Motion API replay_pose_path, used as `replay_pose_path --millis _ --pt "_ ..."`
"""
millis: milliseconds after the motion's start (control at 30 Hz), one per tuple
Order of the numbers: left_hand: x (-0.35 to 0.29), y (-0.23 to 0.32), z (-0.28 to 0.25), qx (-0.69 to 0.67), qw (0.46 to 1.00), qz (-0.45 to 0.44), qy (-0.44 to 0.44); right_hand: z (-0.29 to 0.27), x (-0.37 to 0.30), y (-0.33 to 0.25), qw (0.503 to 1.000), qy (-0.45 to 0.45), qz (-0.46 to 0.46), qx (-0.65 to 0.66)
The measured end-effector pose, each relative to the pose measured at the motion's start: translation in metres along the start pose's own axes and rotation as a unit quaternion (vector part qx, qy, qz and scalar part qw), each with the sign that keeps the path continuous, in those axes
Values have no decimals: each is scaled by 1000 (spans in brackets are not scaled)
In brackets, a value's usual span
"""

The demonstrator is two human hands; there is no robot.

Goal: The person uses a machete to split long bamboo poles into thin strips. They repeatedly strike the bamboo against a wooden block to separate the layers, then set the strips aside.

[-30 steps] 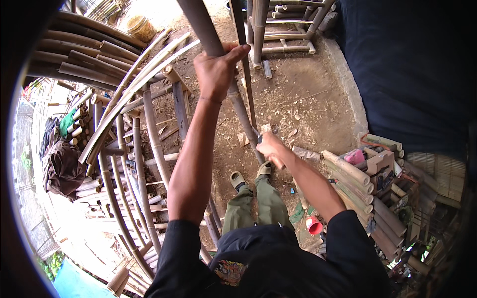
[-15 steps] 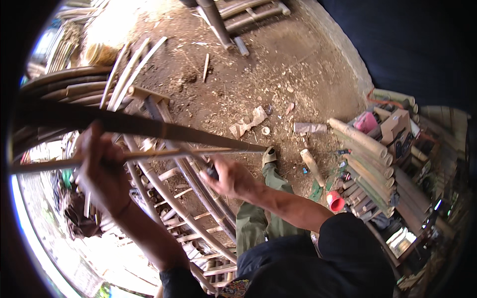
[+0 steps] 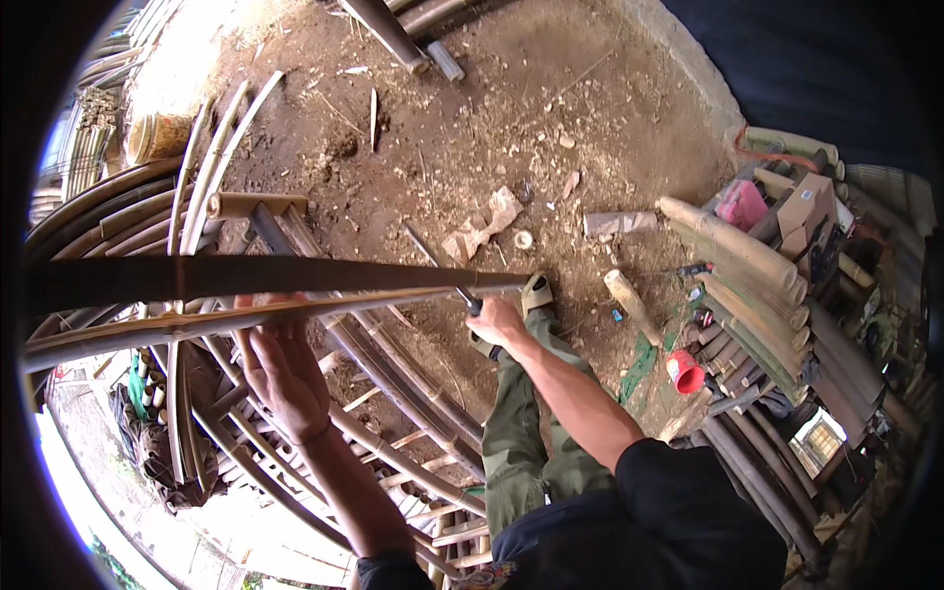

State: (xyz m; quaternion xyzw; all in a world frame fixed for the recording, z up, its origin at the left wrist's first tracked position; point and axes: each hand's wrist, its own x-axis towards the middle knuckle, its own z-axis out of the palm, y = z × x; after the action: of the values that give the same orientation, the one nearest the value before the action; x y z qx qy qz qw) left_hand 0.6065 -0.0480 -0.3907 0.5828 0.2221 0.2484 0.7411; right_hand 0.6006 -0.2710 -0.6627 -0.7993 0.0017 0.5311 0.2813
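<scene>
A long split bamboo pole crosses in front of me, with a dark upper length [image 3: 344, 272] and a lighter lower length [image 3: 128, 339]. The two spread apart at the left and come together near my shoe [image 3: 537, 292]. My left hand [image 3: 285, 379] is at the lower length, its fingers passing behind it and the tips showing in the gap. My right hand [image 3: 498, 323] is closed round the dark handle of a knife [image 3: 433, 253]. The knife's narrow blade points up and left, crossing the bamboo near its joined end.
A curved bamboo frame [image 3: 393, 447] lies below the pole, and bent bamboo lengths [image 3: 108, 211] are stacked at the left. Cut bamboo pieces [image 3: 733, 251], a red cup [image 3: 685, 372] and a cardboard box [image 3: 808, 211] are at the right. Shavings litter the dirt floor [image 3: 442, 128].
My right hand has moved right and down toward my knee with the knife. My left hand has shifted right and lower, and the bamboo lengths stand further apart at the left.
</scene>
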Motion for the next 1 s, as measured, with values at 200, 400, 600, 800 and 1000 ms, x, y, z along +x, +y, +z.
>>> replay_pose_path --millis 200,400,600,800,1000 --pt "5 -1 28 82 997 11 2 118 45 -17 882 271 33 385" --pt "20 -20 -41 -85 990 -46 -106 -5 -33 3 980 130 -153 -13" --pt "4 -17 -4 -37 999 -33 -9 -5 -69 -44 855 298 -423 -44" --pt "-2 -15 5 -30 995 -30 93 1 31 95 994 68 24 -86" --pt "-8 -18 9 -34 991 28 122 -5 29 97 986 -113 73 98"
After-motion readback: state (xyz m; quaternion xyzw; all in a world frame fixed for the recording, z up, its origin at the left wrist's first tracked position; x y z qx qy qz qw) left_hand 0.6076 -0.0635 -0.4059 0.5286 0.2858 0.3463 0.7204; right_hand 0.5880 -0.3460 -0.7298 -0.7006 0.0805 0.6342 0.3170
